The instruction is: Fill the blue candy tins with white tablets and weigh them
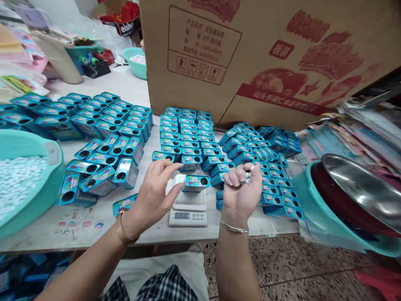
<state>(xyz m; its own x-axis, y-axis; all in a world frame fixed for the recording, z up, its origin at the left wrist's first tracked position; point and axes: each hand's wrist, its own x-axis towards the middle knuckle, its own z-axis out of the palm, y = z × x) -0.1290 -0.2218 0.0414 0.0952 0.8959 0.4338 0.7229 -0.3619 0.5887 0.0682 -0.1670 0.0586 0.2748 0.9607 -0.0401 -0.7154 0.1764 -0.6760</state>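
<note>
A white digital scale [188, 218] stands near the table's front edge, its display lit. On its pan rests a blue tin [196, 182] with a dark round hole in the top. My left hand [155, 194] is at the left of that tin, thumb and fingers apart, holding nothing. To the right of the scale, my right hand [240, 190] is turned palm up with fingers curled round a few small white candies [248, 176]. Rows of similar blue tins [189, 138] stand behind the scale, with more tins at the left and right.
A turquoise basin [52, 184] of pale candies stands at the left. A large cardboard box [200, 90] rises behind the tins. Metal bowls [360, 184] sit in another turquoise basin at the right, near stacked flat packaging [354, 138]. A smaller candy bowl [138, 71] stands farther back.
</note>
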